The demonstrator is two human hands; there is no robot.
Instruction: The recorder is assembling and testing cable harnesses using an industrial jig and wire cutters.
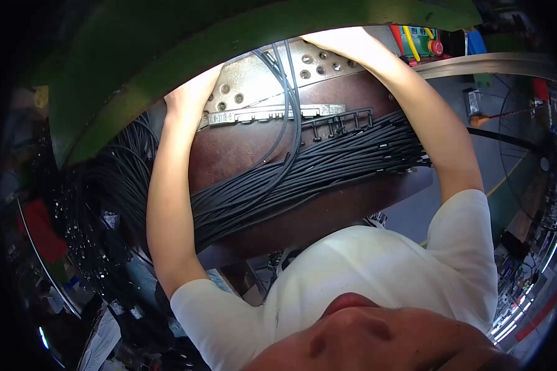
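Observation:
Both my arms reach far forward under a green machine frame [229, 46]. My left hand [195, 89] is at the left side of a perforated metal plate [254, 80], its fingers hidden by the frame. My right hand [337, 42] lies over the plate's far right part, its fingers also out of sight. A few black cables [296, 117] run from under the frame, between my hands, down toward me. In front of the plate are a notched metal bar [275, 114] and a comb-like black plastic piece [340, 125]. A thick bundle of black cables [303, 166] lies nearer me.
The brown work surface [229, 148] carries the bundle. More black cables [114, 167] hang at its left. At the far right are a red push button [436, 47], red and yellow handles [408, 42] and a curved metal rail [495, 64]. The green frame sits low over my hands.

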